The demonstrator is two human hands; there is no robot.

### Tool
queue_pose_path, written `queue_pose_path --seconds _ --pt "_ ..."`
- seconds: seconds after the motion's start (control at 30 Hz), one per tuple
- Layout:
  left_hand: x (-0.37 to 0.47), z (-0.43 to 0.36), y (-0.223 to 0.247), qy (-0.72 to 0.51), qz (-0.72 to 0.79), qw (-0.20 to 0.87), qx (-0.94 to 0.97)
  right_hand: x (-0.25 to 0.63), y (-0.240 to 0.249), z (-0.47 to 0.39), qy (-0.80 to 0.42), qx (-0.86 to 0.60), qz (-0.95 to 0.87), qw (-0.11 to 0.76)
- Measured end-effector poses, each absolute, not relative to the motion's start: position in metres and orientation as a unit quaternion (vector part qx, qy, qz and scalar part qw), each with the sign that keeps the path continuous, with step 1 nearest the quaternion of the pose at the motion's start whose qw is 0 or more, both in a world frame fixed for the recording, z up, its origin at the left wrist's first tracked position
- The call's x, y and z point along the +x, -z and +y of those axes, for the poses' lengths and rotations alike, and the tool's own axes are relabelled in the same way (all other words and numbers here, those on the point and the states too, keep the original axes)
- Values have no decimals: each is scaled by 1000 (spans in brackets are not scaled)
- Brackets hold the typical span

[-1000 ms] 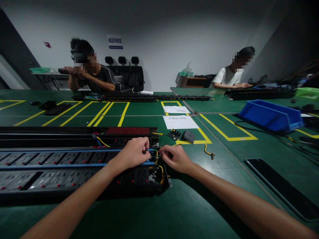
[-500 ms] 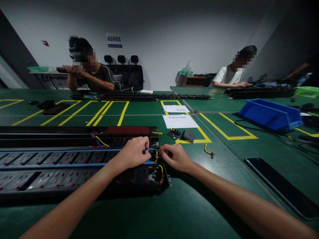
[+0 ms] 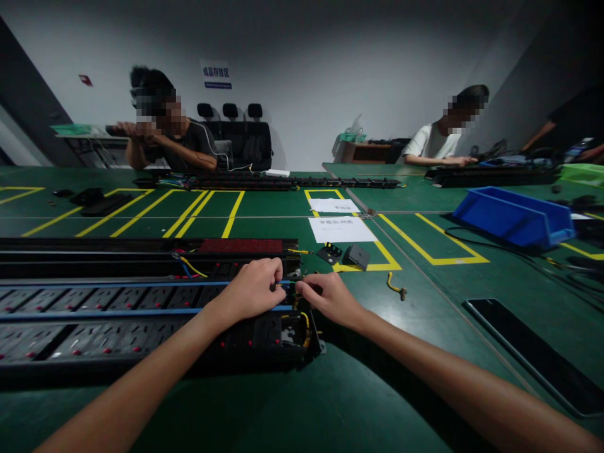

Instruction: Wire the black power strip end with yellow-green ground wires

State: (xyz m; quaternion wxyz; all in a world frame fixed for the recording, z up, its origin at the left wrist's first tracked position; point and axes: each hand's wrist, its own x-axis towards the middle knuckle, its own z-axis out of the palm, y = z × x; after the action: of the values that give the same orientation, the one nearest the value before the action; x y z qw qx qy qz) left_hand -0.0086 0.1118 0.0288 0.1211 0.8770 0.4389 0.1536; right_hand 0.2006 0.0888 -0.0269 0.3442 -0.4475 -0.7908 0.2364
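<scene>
Across the blue-edged power strip (image 3: 160, 299) lies my left hand (image 3: 252, 286), its fingers curled and gripping the strip near the right end. My right hand (image 3: 330, 299) pinches a short wire (image 3: 292, 287), green where it shows, at that end; the fingertips hide most of it. Closer to me runs a second black power strip (image 3: 165, 340) with red indicator spots and an open end, where a yellow wire (image 3: 307, 324) loops beside a metal bracket (image 3: 322, 343). Behind my hands, dark rails carry a dark red socket block (image 3: 241, 246) and loose coloured wires (image 3: 191, 265).
Small black parts (image 3: 356, 257) and paper sheets (image 3: 340, 230) lie beyond my right hand. Rightward are a short yellow wire (image 3: 395, 286), a phone (image 3: 528, 352) and a blue bin (image 3: 514, 217) with black cable (image 3: 486, 245). Two people (image 3: 201, 148) (image 3: 436, 146) sit across the green table (image 3: 377, 402).
My right fingertips have moved slightly left, closer to the strip's end, and now cover more of the green wire. My left hand has stayed in place.
</scene>
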Motion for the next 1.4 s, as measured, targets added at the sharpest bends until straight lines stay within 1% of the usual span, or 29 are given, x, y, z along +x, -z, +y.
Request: queue_pose_path --seconds 0.17,0.43,0.63,1.1,1.4 --pt "-9 112 -27 -161 437 127 875 194 28 92 -323 -443 -758 353" --pt "-9 112 -25 -175 430 133 876 197 31 97 -359 -431 -752 345" --pt "-10 112 -26 -175 429 135 876 196 32 99 -368 -435 -745 346" --pt "-10 113 -30 -169 444 151 867 195 37 97 -348 -437 -749 356" --pt "-9 111 -31 -159 441 136 873 195 36 95 -357 -439 -742 359"
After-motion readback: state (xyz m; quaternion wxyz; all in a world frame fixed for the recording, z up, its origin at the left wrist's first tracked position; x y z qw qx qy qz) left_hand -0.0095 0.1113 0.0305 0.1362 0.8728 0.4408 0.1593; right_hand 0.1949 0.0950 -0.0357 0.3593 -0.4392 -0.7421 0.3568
